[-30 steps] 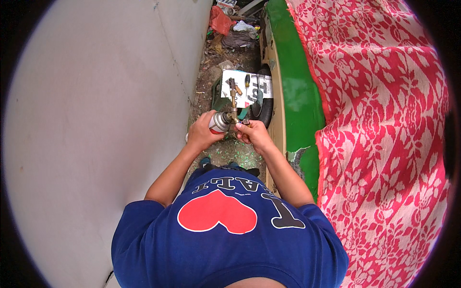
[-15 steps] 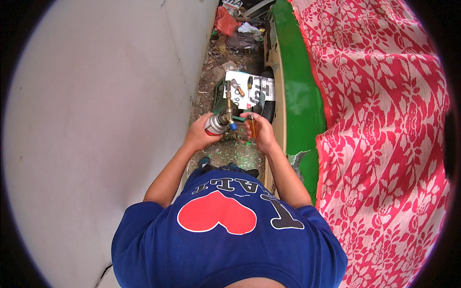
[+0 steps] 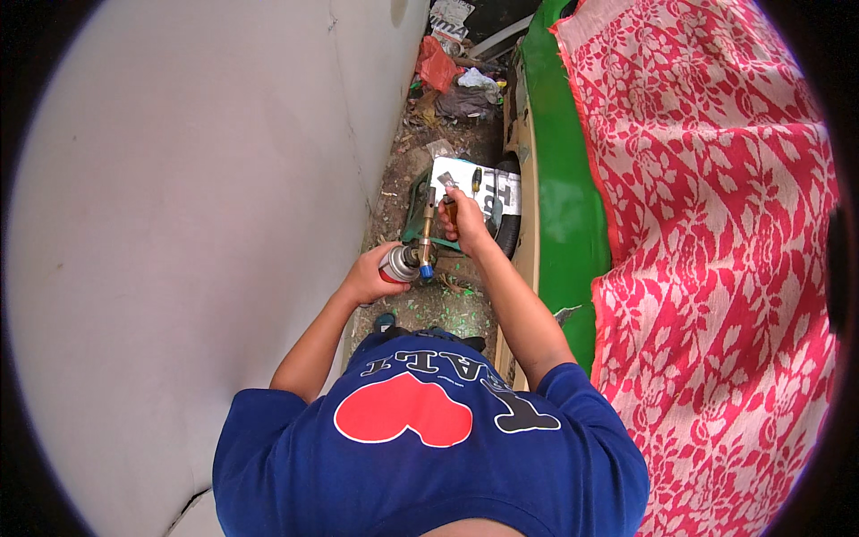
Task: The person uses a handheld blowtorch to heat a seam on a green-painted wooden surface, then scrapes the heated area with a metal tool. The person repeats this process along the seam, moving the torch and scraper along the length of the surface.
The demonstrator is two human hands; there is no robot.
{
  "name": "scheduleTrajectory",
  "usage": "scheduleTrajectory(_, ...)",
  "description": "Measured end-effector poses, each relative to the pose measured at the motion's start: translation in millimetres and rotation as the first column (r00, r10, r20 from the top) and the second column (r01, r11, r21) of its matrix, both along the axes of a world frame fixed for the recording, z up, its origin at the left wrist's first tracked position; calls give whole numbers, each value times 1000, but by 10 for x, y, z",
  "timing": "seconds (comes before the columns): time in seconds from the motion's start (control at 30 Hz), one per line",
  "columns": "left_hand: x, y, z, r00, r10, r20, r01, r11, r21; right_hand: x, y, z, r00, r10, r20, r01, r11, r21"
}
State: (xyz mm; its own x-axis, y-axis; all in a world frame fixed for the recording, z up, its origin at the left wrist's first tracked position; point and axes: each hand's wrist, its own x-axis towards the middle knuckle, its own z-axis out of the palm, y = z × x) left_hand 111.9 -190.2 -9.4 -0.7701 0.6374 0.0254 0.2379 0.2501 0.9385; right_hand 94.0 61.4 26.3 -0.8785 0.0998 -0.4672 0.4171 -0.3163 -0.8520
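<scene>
The person's left hand (image 3: 365,274) is clamped around a gas can (image 3: 395,267), fingers wrapped over its red and silver side. The can is tilted, nearly on its side, with its top end facing right, and is held up above the floor (image 3: 440,309), in the gap between a pale wall (image 3: 197,224) and a green panel (image 3: 565,179). A brass torch (image 3: 426,231) is fitted to the can's top; its long tube points forward, away from the person, and a blue knob (image 3: 427,271) sits at the near end.

The right hand (image 3: 467,224) is closed on a small amber thing that looks like a lighter (image 3: 452,213), held upright in the fist just beside the front part of the torch tube. Whether the lighter touches the tube cannot be told. The 2 hands are apart, the right one farther forward than the left.

Beyond them, a white board (image 3: 506,183) with dark lettering carries a screwdriver (image 3: 477,182) with a black and yellow handle and a scraper (image 3: 446,179), partly hidden behind the right hand. A black tyre (image 3: 509,234) is near the board's right end. Farther off lies a red plastic bag (image 3: 436,65). A red and cream patterned cloth (image 3: 716,224) covers much of the green panel.
</scene>
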Motion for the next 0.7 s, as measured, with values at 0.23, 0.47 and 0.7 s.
scheduleTrajectory(0.23,17,-4,-13,1000,-4,14,4,1000,1,-51,-112,-10,999,0,35,2,999,-55)
scheduleTrajectory(0.47,11,17,-74,1000,-23,-3,23,1000,-15,-93,-125,-27,994,-72,85,79,993,-87)
scheduleTrajectory(0.7,-5,34,-113,999,-37,10,37,999,8,-101,-114,37,993,-85,77,91,993,-76)
